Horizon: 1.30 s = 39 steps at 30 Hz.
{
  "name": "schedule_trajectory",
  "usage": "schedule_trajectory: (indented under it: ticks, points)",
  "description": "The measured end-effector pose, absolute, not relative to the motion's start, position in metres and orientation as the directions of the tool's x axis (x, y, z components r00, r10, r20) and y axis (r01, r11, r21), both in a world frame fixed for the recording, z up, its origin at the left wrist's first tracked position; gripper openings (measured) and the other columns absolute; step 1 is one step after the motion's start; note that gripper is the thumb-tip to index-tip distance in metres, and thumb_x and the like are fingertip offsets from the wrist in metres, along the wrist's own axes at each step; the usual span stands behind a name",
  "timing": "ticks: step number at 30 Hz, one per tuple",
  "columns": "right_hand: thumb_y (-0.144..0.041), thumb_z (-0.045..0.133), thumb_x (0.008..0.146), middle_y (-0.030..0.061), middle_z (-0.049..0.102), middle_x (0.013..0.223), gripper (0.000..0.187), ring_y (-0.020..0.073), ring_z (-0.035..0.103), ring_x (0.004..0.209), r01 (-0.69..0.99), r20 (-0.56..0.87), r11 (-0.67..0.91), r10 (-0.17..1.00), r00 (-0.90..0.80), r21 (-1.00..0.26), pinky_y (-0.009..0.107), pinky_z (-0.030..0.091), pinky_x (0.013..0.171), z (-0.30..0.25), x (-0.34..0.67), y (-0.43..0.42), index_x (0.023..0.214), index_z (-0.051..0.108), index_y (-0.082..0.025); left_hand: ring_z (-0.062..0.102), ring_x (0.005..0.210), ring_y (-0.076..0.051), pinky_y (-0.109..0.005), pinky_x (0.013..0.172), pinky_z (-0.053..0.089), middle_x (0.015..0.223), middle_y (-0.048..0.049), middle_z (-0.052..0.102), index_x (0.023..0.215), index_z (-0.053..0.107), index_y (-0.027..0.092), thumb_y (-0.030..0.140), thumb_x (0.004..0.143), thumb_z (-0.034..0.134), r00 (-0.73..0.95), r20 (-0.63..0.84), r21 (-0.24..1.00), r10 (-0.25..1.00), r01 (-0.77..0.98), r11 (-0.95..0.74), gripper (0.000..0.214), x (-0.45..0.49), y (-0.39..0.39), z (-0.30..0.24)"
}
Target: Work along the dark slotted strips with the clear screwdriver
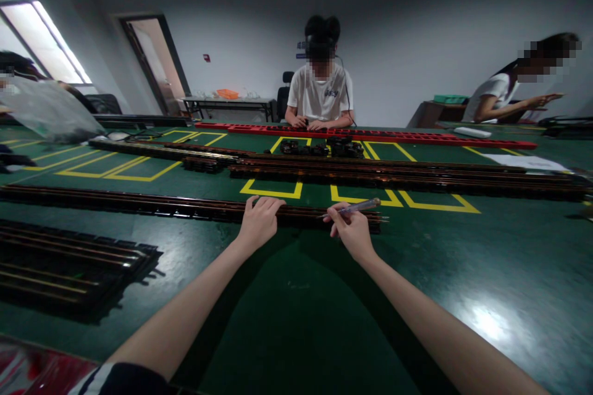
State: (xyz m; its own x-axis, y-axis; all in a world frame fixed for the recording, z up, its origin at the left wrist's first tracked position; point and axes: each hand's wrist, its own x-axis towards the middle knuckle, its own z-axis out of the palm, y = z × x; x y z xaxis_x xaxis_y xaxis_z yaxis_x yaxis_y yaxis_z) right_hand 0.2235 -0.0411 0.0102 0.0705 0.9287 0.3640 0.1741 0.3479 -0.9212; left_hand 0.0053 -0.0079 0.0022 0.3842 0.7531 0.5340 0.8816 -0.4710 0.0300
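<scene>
A long dark rail strip with copper-coloured lines [152,204] lies across the green table in front of me. My left hand [259,222] rests on it with fingers curled over its top edge, pressing it down. My right hand [353,231] is closed around a thin clear-handled screwdriver [356,207], whose tip points left at the strip near its right end.
More long dark strips [407,176] lie further back, a stack of them [65,265] at my left. A red strip [370,134] lies before a seated person in white [320,95]. Another person [509,92] sits far right. Yellow tape boxes [271,188] mark the table.
</scene>
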Motion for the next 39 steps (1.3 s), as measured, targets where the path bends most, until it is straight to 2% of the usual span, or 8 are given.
schedule_trajectory:
  ticks: [7, 25, 39]
  points:
    - [-0.052, 0.059, 0.079, 0.0048, 0.067, 0.068, 0.036, 0.0096, 0.055, 0.041, 0.202, 0.376, 0.355, 0.924, 0.073, -0.913, 0.021, 0.043, 0.039, 0.0069, 0.2235, -0.0392, 0.074, 0.059, -0.016, 0.058, 0.106, -0.022, -0.045, 0.098, 0.031, 0.110, -0.0064, 0.068, 0.111, 0.060, 0.020, -0.001, 0.076, 0.034, 0.383, 0.535, 0.020, 0.753, 0.885, -0.464, 0.048, 0.0047, -0.0060, 0.0000]
    - [-0.060, 0.058, 0.074, 0.0038, 0.064, 0.064, 0.043, 0.0106, 0.053, 0.042, 0.180, 0.378, 0.354, 0.918, 0.124, -0.918, 0.023, 0.043, 0.038, 0.0071, 0.2235, -0.0399, 0.069, 0.058, -0.017, 0.059, 0.105, -0.022, -0.044, 0.098, 0.032, 0.108, -0.0064, 0.068, 0.108, 0.060, 0.021, -0.001, 0.077, 0.033, 0.374, 0.524, 0.029, 0.765, 0.890, -0.456, 0.046, 0.0026, -0.0043, -0.0005]
    - [-0.055, 0.058, 0.078, 0.0022, 0.062, 0.062, 0.039, 0.0091, 0.052, 0.040, 0.164, 0.397, 0.373, 0.905, 0.152, -0.913, 0.022, 0.041, 0.037, 0.0042, 0.2232, -0.0384, 0.069, 0.057, -0.016, 0.059, 0.104, -0.022, -0.043, 0.097, 0.033, 0.107, -0.0068, 0.069, 0.107, 0.060, 0.021, -0.001, 0.075, 0.033, 0.368, 0.522, 0.041, 0.770, 0.890, -0.454, 0.047, 0.0027, -0.0050, 0.0006]
